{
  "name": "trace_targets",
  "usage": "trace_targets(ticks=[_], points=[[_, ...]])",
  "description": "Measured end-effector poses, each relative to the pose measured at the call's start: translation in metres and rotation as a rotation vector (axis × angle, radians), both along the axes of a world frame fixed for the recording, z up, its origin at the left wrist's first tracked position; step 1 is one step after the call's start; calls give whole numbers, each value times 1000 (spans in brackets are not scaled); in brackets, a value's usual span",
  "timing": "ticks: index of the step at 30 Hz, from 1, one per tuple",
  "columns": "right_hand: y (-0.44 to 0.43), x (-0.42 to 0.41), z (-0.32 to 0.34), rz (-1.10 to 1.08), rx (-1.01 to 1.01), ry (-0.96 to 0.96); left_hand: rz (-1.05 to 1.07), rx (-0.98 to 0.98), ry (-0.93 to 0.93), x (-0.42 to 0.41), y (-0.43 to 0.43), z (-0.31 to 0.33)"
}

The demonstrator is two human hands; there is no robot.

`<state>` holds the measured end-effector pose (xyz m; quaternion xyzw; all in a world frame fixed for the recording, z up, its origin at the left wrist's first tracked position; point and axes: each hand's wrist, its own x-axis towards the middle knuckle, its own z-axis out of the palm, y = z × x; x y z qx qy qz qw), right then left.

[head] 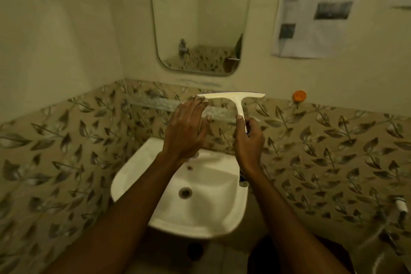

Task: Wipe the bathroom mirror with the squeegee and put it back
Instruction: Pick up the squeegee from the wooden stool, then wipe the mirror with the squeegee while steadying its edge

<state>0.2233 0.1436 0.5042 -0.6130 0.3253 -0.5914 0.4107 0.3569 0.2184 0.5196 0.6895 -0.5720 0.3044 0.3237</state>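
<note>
Head view, centre frame: right hand [248, 140] pinches the squeegee [235, 99] by its handle's lower end, below the mirror [200, 18]; left hand [185, 129] fingers [198, 104] spread, touching the blade's left tip. Looks light, stiff plastic; the handle suits gripping.

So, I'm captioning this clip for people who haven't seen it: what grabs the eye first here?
The white squeegee stands out, held up mid-frame below the mirror, its handle in the right hand while the left hand fingers touch the blade's left end. Under both arms sits the white sink, bright against the leaf-patterned tiles. A small orange object sits on the tile ledge at right.
</note>
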Motion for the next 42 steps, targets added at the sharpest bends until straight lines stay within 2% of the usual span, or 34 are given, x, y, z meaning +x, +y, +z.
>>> trace_targets(ticks=[12, 15, 20, 25, 31, 36, 42], points=[[-76, 120, 102, -44, -209, -124, 24, -158, -147, 140, -44, 114], [-101, 146, 137, -58, -286, -139, 34, -197, -129, 175, -61, 140], [-139, 179, 194, -71, -424, -127, 19, -248, -8, 227, -97, 196], [-169, 203, 248, -164, -564, -93, -9, -213, 340, 283, -140, 260], [-193, 217, 310, -371, -668, -5, -2, -198, 386, 331, -173, 305], [-200, 225, 359, -512, -725, 59, -151, -294, 508, 343, -195, 318], [-205, 231, 394, -581, -691, 233, -167, -443, 671, 353, -210, 327]])
